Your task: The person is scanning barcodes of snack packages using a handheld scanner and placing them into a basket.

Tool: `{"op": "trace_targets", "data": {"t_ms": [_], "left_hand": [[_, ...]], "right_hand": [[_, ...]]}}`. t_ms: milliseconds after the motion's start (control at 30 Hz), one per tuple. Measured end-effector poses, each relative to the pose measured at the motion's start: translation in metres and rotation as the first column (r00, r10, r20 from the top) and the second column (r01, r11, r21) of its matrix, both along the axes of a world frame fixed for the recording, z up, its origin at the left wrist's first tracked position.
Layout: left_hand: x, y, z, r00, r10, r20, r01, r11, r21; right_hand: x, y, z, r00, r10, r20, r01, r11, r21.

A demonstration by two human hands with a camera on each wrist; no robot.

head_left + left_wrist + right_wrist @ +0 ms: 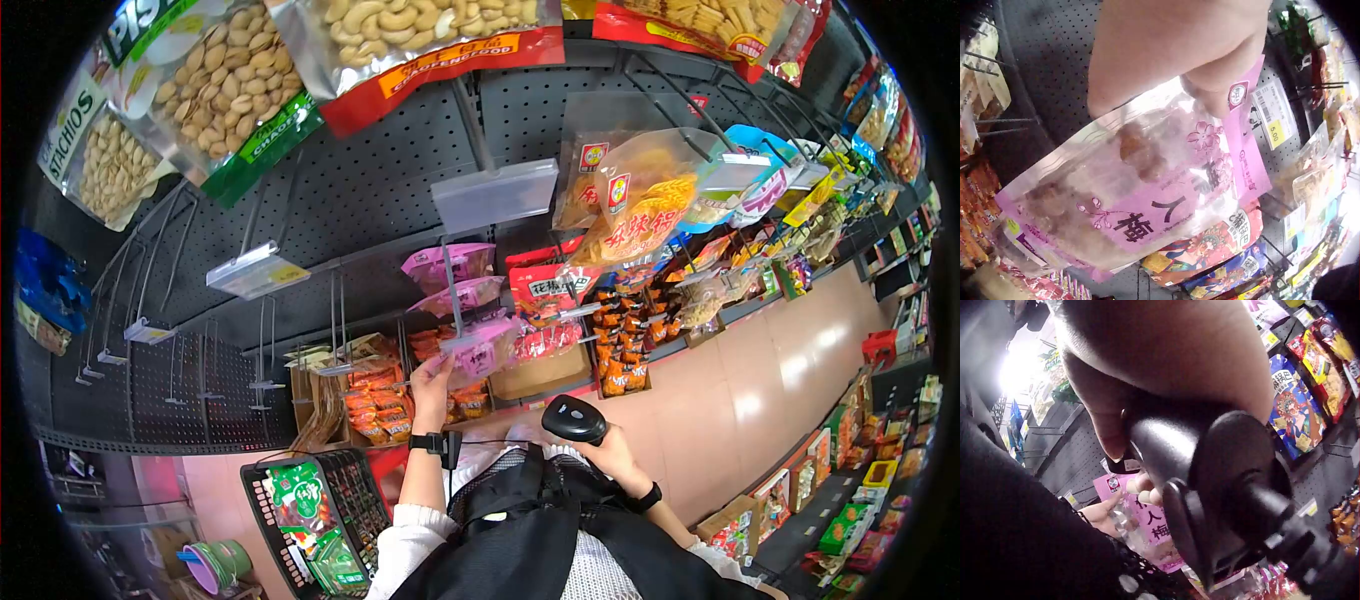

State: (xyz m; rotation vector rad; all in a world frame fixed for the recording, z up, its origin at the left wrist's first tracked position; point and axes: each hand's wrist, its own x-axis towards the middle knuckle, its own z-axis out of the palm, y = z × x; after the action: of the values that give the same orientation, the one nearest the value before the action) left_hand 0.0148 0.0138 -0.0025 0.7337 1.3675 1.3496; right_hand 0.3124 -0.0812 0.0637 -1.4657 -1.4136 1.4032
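Note:
My left hand [430, 388] pinches the edge of a pink and clear bag of dried plums [487, 352] in front of the rack. In the left wrist view the bag [1147, 212] shows its printed front, with the hand's fingers at its upper edge, partly behind it. Two more pink bags [455, 265] hang just behind. My right hand [615, 462] grips a black handheld barcode scanner [574, 418], whose head is at waist height near my body. In the right wrist view the scanner [1172, 444] overlaps part of the plum bag [1157, 519].
Empty hooks jut from the black pegboard [400, 150]. A price tag [1272, 115] stands beside the plum bag. Red snack bags [545, 285] hang to the right, and orange packets [380, 405] fill boxes below. A black basket [262, 500] holding green packages stands at lower left.

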Motion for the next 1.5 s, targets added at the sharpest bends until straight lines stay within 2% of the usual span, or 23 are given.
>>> {"op": "trace_targets", "data": {"t_ms": [100, 167, 200, 233, 333, 433, 500, 700, 800, 1000, 1100, 1267, 1367, 1433, 1467, 1500], "left_hand": [[-0.001, -0.002, 0.001, 0.997, -0.061, -0.053, 0.063, 0.998, 0.032], [0.0, -0.005, 0.01, 0.998, 0.028, 0.056, -0.03, 0.999, 0.044], [0.0, -0.001, 0.013, 0.994, 0.101, 0.032, -0.103, 0.992, 0.073], [-0.001, 0.0, 0.012, 0.994, 0.108, 0.028, -0.11, 0.991, 0.074], [-0.003, 0.004, 0.006, 0.999, 0.049, 0.01, -0.049, 0.999, -0.008], [0.005, 0.012, 0.006, 0.992, 0.127, 0.0, -0.126, 0.99, 0.069], [0.004, 0.011, 0.01, 0.993, 0.107, -0.046, -0.104, 0.993, 0.056], [0.003, 0.013, 0.016, 0.991, 0.118, 0.057, -0.121, 0.99, 0.065], [0.002, 0.014, 0.017, 0.988, 0.137, 0.066, -0.141, 0.988, 0.06], [0.003, 0.014, 0.02, 0.997, 0.072, 0.015, -0.072, 0.995, 0.073], [0.002, 0.015, 0.009, 0.994, 0.106, 0.013, -0.106, 0.993, 0.056], [0.008, 0.022, 0.007, 0.981, 0.142, 0.134, -0.155, 0.984, 0.092], [0.003, 0.039, 0.01, 0.987, 0.136, 0.081, -0.14, 0.989, 0.046], [0.005, 0.046, 0.018, 0.983, 0.163, 0.089, -0.172, 0.98, 0.103], [-0.004, 0.045, 0.023, 0.986, 0.16, 0.056, -0.161, 0.987, 0.017], [-0.002, 0.053, 0.027, 0.996, 0.088, 0.031, -0.085, 0.994, -0.067]], "right_hand": [[0.004, 0.003, -0.004, 1.0, -0.007, 0.029, 0.007, 1.0, -0.005], [0.007, 0.005, -0.015, 0.999, 0.003, 0.041, -0.003, 1.0, -0.004], [0.006, 0.007, -0.015, 0.999, 0.014, 0.032, -0.013, 1.0, -0.007], [0.005, 0.009, -0.013, 1.0, 0.009, 0.002, -0.009, 1.0, -0.014], [0.001, 0.014, -0.006, 1.0, 0.018, -0.024, -0.019, 0.999, -0.045], [-0.002, 0.015, -0.011, 0.999, 0.032, -0.012, -0.033, 0.999, -0.04], [-0.004, 0.014, -0.012, 0.999, 0.035, -0.005, -0.035, 0.999, -0.011], [-0.009, 0.008, -0.015, 0.999, 0.036, 0.006, -0.036, 0.999, 0.02], [-0.013, 0.007, -0.009, 0.999, 0.034, 0.017, -0.034, 0.999, 0.02], [-0.025, 0.0, -0.006, 0.999, 0.036, 0.035, -0.036, 0.999, 0.002], [-0.034, -0.006, -0.008, 0.998, 0.058, 0.031, -0.058, 0.998, 0.006], [-0.042, -0.012, 0.002, 0.994, 0.05, 0.095, -0.05, 0.999, 0.0], [-0.047, -0.013, 0.006, 0.994, 0.063, 0.089, -0.063, 0.998, -0.002], [-0.046, -0.014, 0.001, 0.994, 0.074, 0.078, -0.074, 0.997, -0.009], [-0.049, -0.011, -0.002, 0.989, 0.089, 0.117, -0.089, 0.996, -0.004], [-0.051, -0.015, -0.006, 0.987, 0.038, 0.155, -0.04, 0.999, 0.009]]}}
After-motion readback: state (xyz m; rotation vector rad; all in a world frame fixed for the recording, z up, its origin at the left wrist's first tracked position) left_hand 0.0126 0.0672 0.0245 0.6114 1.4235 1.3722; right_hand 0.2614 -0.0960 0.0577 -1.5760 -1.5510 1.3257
